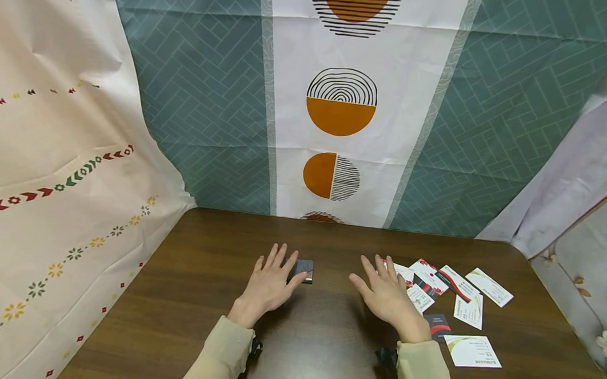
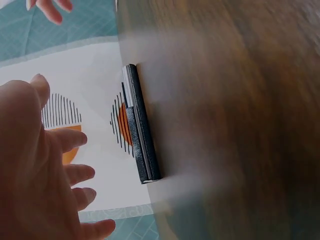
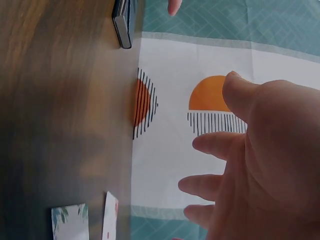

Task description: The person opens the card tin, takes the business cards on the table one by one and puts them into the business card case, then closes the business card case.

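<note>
My left hand (image 1: pixel 268 286) hovers over the table with its fingers spread and holds nothing. Partly behind its fingers in the head view lies a slim dark grey card case (image 1: pixel 305 267) with a silvery edge. The left wrist view shows this case (image 2: pixel 142 127) side-on, flat on the wood, apart from the fingers. To the right, my right hand (image 1: pixel 386 297) is also raised with straight, spread fingers and nothing in them. Its fingers overlap a white card with red print (image 1: pixel 401 273) in the head view, at the edge of a loose group of business cards.
Several business cards lie scattered on the right, among them white ones (image 1: pixel 489 287) (image 1: pixel 472 352) and a dark one with a red stripe (image 1: pixel 437 326). The brown wooden table (image 1: pixel 173 320) ends at a patterned cloth (image 1: pixel 209 121) behind; more cloth hangs at both sides.
</note>
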Tool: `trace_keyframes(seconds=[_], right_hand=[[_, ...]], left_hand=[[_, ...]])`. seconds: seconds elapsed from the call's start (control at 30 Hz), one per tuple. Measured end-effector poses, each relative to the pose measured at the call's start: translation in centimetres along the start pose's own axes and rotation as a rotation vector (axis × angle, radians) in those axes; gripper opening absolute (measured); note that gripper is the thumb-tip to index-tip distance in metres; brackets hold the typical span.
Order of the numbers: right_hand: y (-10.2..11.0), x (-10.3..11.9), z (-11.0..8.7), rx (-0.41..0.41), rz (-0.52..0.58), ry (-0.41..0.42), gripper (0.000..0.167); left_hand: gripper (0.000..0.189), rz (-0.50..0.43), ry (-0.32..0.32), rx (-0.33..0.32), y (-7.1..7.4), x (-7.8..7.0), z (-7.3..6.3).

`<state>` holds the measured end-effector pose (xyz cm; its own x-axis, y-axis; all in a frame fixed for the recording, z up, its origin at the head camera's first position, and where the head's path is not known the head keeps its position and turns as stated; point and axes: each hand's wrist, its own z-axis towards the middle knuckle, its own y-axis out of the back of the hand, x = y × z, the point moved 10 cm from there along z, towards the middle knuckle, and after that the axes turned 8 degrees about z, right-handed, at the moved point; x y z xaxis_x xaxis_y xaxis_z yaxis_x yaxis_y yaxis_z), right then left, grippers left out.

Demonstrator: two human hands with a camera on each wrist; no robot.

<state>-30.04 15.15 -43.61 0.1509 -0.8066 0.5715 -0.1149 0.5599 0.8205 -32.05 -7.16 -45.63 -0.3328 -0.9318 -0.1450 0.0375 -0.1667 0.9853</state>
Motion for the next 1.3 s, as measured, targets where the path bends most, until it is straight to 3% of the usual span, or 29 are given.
trace_keyframes(seconds=[0.3,0.8,1.3], right_hand=[[-0.8,1.1,0.9,0.015,0.025,0.027,0.069],[-2.7,2.9,3.3,0.054,0.087,0.070,0.069],[-4.4,4.3,5.8,0.087,0.165,0.104,0.062]], left_hand=[[0.074,-0.043,-0.013,-0.035,0.0,-0.1,0.8],[0.076,-0.207,0.024,-0.064,-0.3,1.4,1.9],[0.068,-0.330,0.057,0.004,-1.1,2.6,2.6]])
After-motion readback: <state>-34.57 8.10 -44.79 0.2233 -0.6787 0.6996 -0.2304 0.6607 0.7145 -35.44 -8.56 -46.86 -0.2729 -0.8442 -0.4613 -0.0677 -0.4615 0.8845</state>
